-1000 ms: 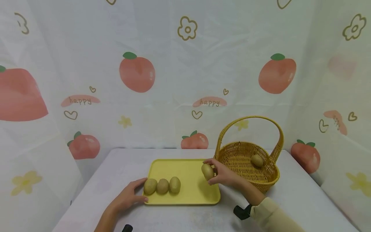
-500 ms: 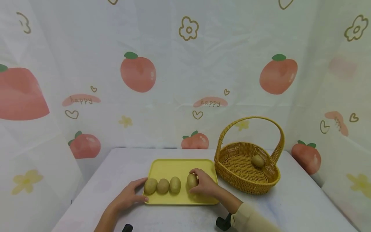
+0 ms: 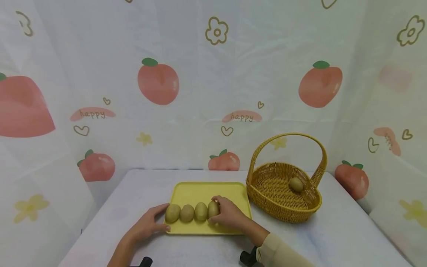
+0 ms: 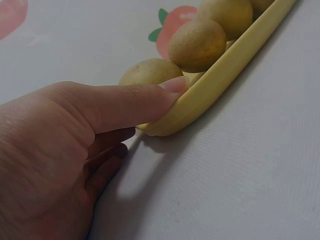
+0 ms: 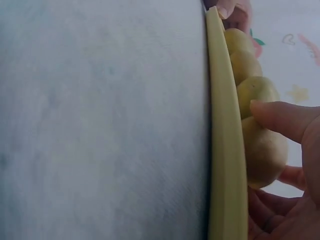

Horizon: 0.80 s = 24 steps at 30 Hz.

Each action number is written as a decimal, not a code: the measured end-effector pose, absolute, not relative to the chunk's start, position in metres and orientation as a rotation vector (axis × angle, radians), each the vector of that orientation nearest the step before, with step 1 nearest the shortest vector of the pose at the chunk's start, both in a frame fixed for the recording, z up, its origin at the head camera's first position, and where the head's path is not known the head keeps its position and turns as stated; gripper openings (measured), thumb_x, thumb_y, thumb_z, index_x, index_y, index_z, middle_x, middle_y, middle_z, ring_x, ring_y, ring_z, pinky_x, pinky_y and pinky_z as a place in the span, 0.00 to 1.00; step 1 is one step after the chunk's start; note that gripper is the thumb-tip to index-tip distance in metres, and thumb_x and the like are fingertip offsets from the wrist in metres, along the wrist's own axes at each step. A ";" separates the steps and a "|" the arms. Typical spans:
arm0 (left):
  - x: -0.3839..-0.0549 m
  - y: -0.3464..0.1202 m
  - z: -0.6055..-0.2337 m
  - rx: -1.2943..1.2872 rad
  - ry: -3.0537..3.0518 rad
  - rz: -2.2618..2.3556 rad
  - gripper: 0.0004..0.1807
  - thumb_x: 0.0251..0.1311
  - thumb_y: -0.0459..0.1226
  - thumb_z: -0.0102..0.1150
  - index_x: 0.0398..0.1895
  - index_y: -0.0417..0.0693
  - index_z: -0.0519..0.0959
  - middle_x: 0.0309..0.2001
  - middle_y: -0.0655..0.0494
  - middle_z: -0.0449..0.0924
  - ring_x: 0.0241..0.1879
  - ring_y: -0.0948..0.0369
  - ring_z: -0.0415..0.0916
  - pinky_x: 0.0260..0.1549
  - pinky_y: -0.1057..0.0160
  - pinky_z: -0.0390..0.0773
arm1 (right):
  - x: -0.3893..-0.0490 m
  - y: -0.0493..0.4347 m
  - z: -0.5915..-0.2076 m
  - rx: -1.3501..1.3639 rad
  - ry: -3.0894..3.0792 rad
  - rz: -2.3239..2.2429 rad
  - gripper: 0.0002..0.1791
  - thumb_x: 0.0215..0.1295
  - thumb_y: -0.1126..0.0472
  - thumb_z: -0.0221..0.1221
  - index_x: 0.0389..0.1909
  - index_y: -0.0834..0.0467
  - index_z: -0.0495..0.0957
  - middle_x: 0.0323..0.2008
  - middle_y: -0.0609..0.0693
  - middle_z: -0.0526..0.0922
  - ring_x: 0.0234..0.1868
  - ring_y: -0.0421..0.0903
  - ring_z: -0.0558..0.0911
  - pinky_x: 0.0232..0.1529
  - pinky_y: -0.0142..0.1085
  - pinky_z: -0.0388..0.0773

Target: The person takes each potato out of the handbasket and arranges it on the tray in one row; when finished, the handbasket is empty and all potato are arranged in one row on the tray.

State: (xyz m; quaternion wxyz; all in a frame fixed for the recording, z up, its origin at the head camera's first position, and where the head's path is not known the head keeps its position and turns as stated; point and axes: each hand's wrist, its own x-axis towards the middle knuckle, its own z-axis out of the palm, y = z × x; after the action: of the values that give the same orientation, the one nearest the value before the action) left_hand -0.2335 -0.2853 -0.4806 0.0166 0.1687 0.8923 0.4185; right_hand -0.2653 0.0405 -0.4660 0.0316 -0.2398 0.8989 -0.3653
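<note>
My right hand (image 3: 231,215) holds a potato (image 3: 212,210) at the right end of a row on a yellow tray (image 3: 203,191). Three more potatoes stand in that row: one at the left end (image 3: 172,213), a rounder one (image 3: 186,213) and an upright one (image 3: 201,211) beside the held potato. In the right wrist view, the thumb (image 5: 280,117) lies over the held potato's top, with fingers around its far side. My left hand (image 3: 146,224) grips the tray's left end; the left wrist view has its thumb (image 4: 135,102) across the rim and other fingers outside it, partly hidden.
A wicker basket (image 3: 280,213) with a tall arched handle stands right of the tray, with one potato (image 3: 295,184) inside. The white table (image 3: 140,185) ends at a fruit-printed curtain (image 3: 193,141) behind. A black device (image 3: 248,257) sits at the right wrist.
My right hand has carried its potato left and down from near the basket, over the tray's right side, to the end of the row. The left hand stays at the tray.
</note>
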 end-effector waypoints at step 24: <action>-0.235 -0.286 -0.481 0.528 2.769 1.299 0.46 0.45 0.45 0.75 0.66 0.31 0.66 0.65 0.35 0.67 0.67 0.36 0.56 0.65 0.35 0.53 | -0.286 0.130 -0.398 -1.009 3.035 -1.541 0.12 0.56 0.70 0.67 0.42 0.62 0.82 0.33 0.49 0.83 0.31 0.44 0.82 0.32 0.34 0.81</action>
State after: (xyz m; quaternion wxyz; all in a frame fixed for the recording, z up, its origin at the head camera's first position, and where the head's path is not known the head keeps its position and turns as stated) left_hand -0.2347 -0.2863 -0.4812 0.0187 0.1700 0.8920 0.4185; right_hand -0.2861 0.1300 -0.3980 -0.2028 -0.2783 0.8371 -0.4250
